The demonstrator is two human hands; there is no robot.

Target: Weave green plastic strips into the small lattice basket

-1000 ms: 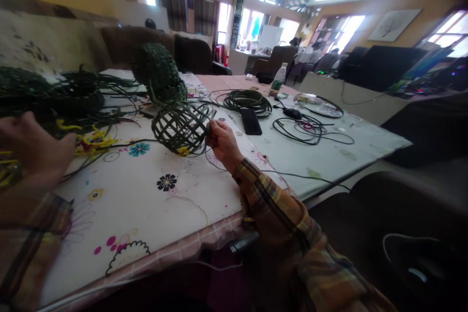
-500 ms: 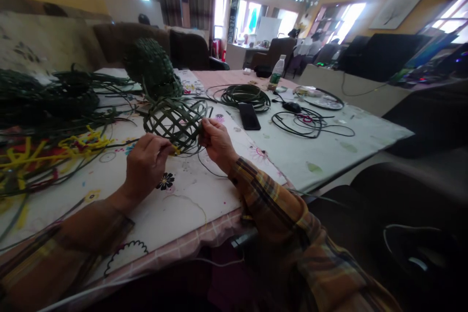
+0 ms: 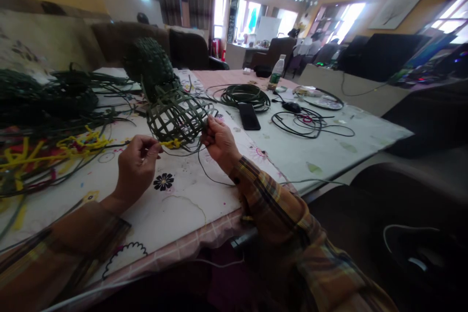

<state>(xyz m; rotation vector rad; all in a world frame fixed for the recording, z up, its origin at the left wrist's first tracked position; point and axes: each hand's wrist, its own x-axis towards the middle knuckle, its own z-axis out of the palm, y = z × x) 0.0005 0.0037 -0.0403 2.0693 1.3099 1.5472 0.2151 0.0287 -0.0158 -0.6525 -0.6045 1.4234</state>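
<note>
The open-weave green basket (image 3: 179, 118) is at the near edge of the dark woven piece (image 3: 151, 66), above the flowered tablecloth (image 3: 215, 201). Right hand (image 3: 221, 144): fingers pinched closed on the basket's edge. Brace firmly here; the lattice probably flexes. Left hand (image 3: 137, 162): fingertips closed, apparently on the end of the yellow strip (image 3: 171, 144) at the basket's near side. Apply tension evenly, without distorting the weave.

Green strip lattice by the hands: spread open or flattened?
Spread open: the lattice bulges like a rounded cage, the right hand pinching its edge.
</note>
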